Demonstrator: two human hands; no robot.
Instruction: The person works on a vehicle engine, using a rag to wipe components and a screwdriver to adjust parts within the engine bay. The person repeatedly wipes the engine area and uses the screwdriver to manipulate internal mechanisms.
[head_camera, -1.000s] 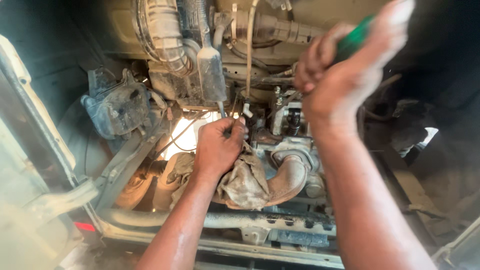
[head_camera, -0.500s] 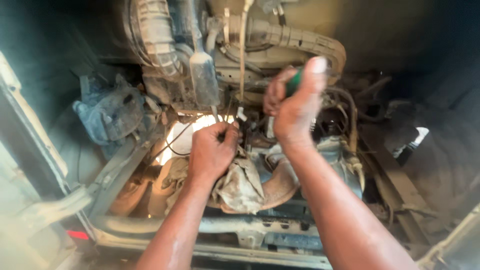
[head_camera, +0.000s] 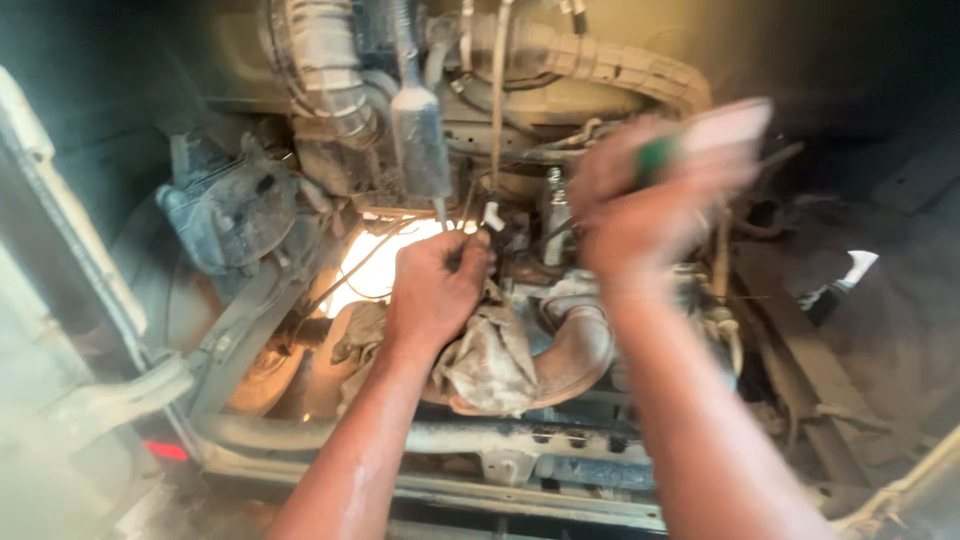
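— What have we got in each hand here?

— Our right hand (head_camera: 640, 205) is closed around a screwdriver (head_camera: 660, 152) with a green handle, held up above the engine (head_camera: 560, 300) toward the right side of the bay (the hand is blurred, so we can't make out the shaft or tip). Our left hand (head_camera: 435, 290) is down in the middle of the bay, fingers pinched shut on something small near a white plastic fitting (head_camera: 490, 215); whether it is a clip, a wire end or a screw we cannot tell.

— How do we reckon the screwdriver handles?

— Light and stiff, we'd judge. The moulded handle is the place to hold it, full in the palm as we have it, since everything around looks oily and dusty and a loose grip could slip.

— And the small part under the left fingers?

— Probably fiddly and easy to drop. Thin wires (head_camera: 365, 262) run just beside it, and those look soft and likely fragile, so fingertips only, no yanking.

— What else sits around the hands?

— A dirty rag (head_camera: 490, 365) lies crumpled on the curved metal pipe (head_camera: 580, 345) just below the left wrist. A ribbed hose (head_camera: 320, 60) hangs at the upper left edge of the bay, a grey bracket (head_camera: 230, 215) sits at the left side, and the front crossbar (head_camera: 440, 438) runs along the near edge beneath both forearms.
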